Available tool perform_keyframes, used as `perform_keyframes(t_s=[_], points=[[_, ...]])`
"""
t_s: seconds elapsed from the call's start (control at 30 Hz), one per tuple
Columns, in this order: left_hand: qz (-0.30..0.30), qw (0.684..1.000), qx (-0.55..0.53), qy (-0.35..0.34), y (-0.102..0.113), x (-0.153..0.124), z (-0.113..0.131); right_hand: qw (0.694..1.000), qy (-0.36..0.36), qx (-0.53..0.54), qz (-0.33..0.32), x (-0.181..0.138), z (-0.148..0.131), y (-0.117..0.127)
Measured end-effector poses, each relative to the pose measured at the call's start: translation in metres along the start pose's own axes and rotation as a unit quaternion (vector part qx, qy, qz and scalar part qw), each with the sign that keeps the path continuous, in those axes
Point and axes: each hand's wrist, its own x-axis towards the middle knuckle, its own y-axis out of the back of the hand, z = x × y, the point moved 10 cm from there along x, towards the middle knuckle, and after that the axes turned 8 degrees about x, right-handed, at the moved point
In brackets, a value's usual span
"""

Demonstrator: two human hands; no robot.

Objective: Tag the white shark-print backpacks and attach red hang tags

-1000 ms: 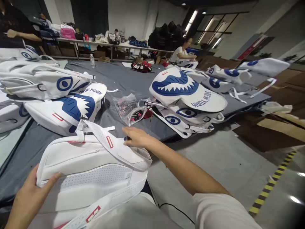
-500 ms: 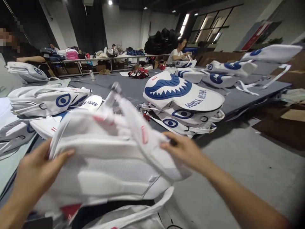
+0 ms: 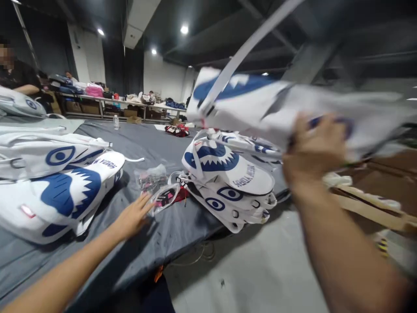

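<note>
A white backpack (image 3: 247, 102) with a blue shark-mouth print is up in the air at the right, blurred by motion. My right hand (image 3: 316, 145) grips its side, and a white strap (image 3: 250, 52) swings up from it. My left hand (image 3: 135, 215) is stretched out low over the table, fingers extended, holding nothing. By its fingertips lie clear plastic bags with small dark and pink pieces (image 3: 164, 195). Below the raised backpack sits a stack of matching white backpacks (image 3: 228, 174), printed with eyes and lettering.
More white backpacks (image 3: 58, 187) are piled on the grey-covered table (image 3: 130, 139) at the left. A bottle (image 3: 116, 122) and a red-black bundle (image 3: 177, 130) stand farther back. A co-worker (image 3: 16, 74) is at the far left. Cardboard boxes (image 3: 387, 178) are at the right.
The backpack that both hands held in front of me has been raised to the right in my right hand. My left hand has let go and moved over the table. The view has tilted up.
</note>
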Motion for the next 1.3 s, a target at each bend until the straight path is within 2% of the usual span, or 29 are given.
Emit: perform_keyframes(t_s=[0.03, 0.1, 0.13, 0.17, 0.23, 0.3, 0.37, 0.5, 0.57, 0.67, 0.73, 0.8, 0.9, 1.1, 1.3], points=[[-0.032, 0.999, -0.001, 0.006, -0.039, -0.046, -0.001, 1.000, 0.006, -0.006, -0.026, -0.014, -0.007, -0.032], [-0.076, 0.993, 0.004, 0.087, -0.097, -0.126, -0.019, 0.991, 0.019, -0.004, -0.129, -0.055, -0.017, -0.109], [-0.079, 0.987, 0.009, 0.139, -0.113, -0.157, -0.030, 0.984, 0.022, -0.002, -0.179, -0.079, -0.019, -0.145], [-0.086, 0.982, 0.006, 0.166, -0.123, -0.178, -0.034, 0.980, 0.023, -0.002, -0.197, -0.099, -0.018, -0.172], [-0.088, 0.978, 0.001, 0.191, -0.130, -0.197, -0.038, 0.979, 0.008, -0.009, -0.201, -0.127, -0.009, -0.206], [-0.088, 0.978, 0.001, 0.189, -0.128, -0.193, -0.036, 0.980, 0.007, -0.019, -0.199, -0.135, 0.001, -0.220], [-0.088, 0.978, 0.008, 0.187, -0.127, -0.183, -0.035, 0.977, 0.024, -0.026, -0.210, -0.136, 0.006, -0.222], [-0.100, 0.979, 0.000, 0.179, -0.129, -0.175, -0.033, 0.980, 0.053, -0.018, -0.191, -0.155, -0.011, -0.201], [-0.112, 0.977, -0.012, 0.180, -0.129, -0.177, -0.033, 0.975, 0.089, 0.006, -0.202, -0.188, -0.037, -0.197], [-0.128, 0.974, -0.024, 0.188, -0.127, -0.177, -0.033, 0.945, 0.163, 0.039, -0.282, -0.253, -0.077, -0.217], [-0.130, 0.973, -0.023, 0.190, -0.124, -0.175, -0.033, 0.928, 0.177, 0.040, -0.324, -0.284, -0.086, -0.236], [-0.137, 0.972, -0.018, 0.188, -0.122, -0.172, -0.032, 0.923, 0.167, 0.039, -0.345, -0.298, -0.084, -0.255], [-0.156, 0.970, -0.017, 0.188, -0.119, -0.167, -0.030, 0.921, 0.174, 0.054, -0.344, -0.301, -0.077, -0.275], [-0.195, 0.953, -0.043, 0.227, -0.115, -0.160, -0.031, 0.942, 0.158, 0.059, -0.291, -0.286, -0.054, -0.313], [-0.213, 0.954, -0.017, 0.211, -0.117, -0.158, -0.023, 0.939, 0.066, 0.242, -0.235, -0.262, -0.046, -0.349]])
